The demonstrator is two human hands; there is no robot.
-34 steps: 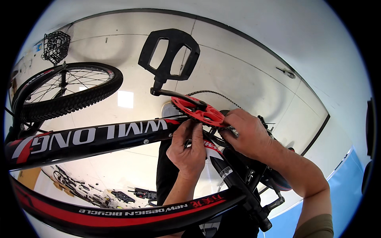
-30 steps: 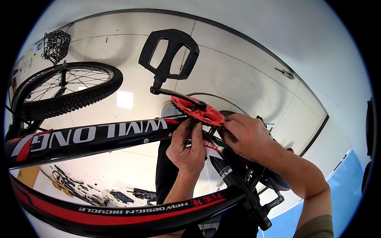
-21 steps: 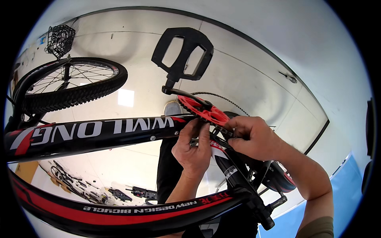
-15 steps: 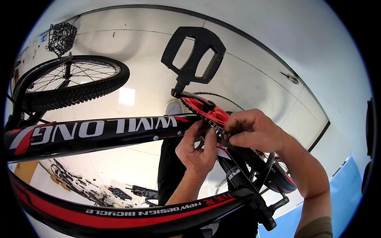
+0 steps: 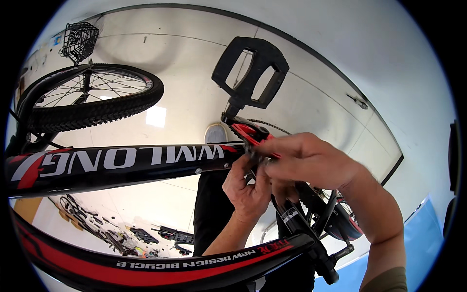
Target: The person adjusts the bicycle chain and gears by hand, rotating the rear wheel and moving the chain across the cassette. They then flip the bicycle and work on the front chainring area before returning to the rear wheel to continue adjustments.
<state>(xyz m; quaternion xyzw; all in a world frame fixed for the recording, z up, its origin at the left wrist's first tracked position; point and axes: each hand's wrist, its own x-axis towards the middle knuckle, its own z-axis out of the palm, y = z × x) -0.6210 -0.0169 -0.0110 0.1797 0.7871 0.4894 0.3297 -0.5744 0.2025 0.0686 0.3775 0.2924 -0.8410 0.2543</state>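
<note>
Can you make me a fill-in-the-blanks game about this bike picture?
1. The pedal above the hands is coloured ____.
2. The chainring beside the right hand is coloured ____.
3. The wire basket is in the top ____ corner of the picture.

Missing words: black; red; left

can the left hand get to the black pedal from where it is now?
Probably yes. The left hand is at the crank area just below the red chainring, and the black pedal stands up right above it with open air around. The right hand sits off to the side, not in between.
</note>
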